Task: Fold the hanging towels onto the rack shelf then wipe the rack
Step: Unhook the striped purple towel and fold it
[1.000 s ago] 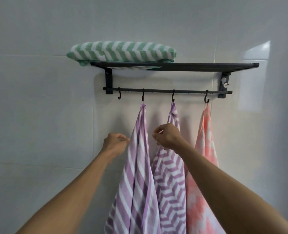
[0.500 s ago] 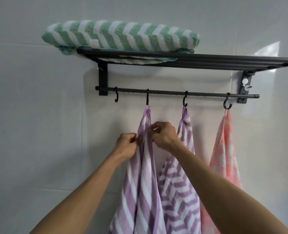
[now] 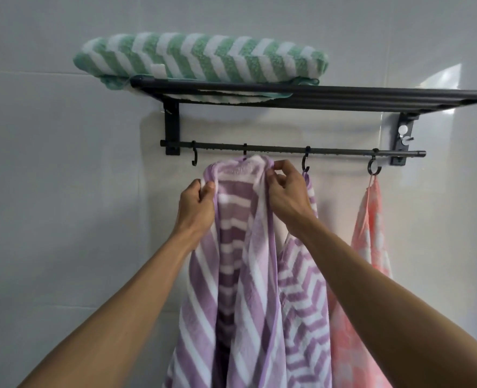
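Observation:
A black wall rack carries a folded green-and-white striped towel on the left of its shelf. Below, a rail with hooks holds the hanging towels. A purple-and-white striped towel hangs at the second hook, its top edge spread wide. My left hand pinches its left top edge. My right hand pinches its right top edge just under the rail. A second purple striped towel hangs from the third hook, partly behind my right arm. A pink towel hangs from the fourth hook.
The leftmost hook is bare. The shelf's right half holds nothing. Pale glossy wall tiles surround the rack.
Both hands rose to the top of the first purple towel and pulled its edges apart, spreading the bunched top just under the rail. The view moved closer to the rack.

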Motion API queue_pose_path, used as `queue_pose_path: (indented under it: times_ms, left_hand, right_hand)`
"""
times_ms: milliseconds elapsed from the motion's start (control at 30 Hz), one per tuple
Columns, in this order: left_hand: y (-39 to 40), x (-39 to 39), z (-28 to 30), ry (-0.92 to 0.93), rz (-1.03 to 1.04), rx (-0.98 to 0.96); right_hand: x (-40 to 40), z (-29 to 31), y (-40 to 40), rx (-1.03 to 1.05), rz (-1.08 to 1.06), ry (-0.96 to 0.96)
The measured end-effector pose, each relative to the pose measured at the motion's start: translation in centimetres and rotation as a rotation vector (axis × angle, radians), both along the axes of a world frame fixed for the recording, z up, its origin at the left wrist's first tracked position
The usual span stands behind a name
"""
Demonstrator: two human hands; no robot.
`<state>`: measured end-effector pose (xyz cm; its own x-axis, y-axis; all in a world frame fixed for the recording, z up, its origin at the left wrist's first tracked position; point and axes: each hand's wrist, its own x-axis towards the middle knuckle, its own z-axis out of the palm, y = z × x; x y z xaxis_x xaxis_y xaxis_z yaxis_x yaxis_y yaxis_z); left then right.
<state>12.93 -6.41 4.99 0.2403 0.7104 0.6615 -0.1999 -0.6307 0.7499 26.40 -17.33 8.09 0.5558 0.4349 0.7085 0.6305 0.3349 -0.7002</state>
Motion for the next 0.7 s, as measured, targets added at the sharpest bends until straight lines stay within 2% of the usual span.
queue_pose_path:
  times_ms: [133,267,333,400,500,600,700]
  left_hand:
    - [-1.8,-1.6,0.6,-0.049,-0.007,-0.011]
    - [-4.6,-3.4,0.7,0.005,-0.106,0.017]
    - [-7.1,-4.2,0.7,0.032,-0.093,0.023]
    - [-9.2,-4.8,0.9,-0.023,-0.065,-0.026]
    - [-12.2,-6.4,1.5,-0.173,-0.040,-0.132]
    - [-15.3,-8.4,1.7,-0.186,-0.002,-0.133]
    - [-19.5,-11.3,1.1,-0.230,0.032,-0.167]
  right_hand:
    - [-1.9,0.5,-1.4,0.030,0.167,0.053]
    - [-4.4,0.7,-3.7,0.021,0.162,-0.012]
    - [-6.0,0.4,-5.8,0.015,0.196,-0.017]
    - [-7.1,-0.5,-7.6,-0.013,0.229,-0.025]
    - [-7.5,-3.5,-11.6,-0.197,0.138,-0.134]
    - [-7.2,-7.4,-15.5,-0.386,0.096,-0.146]
    - [-7.3,-12.5,-20.0,-0.624,-0.072,-0.173]
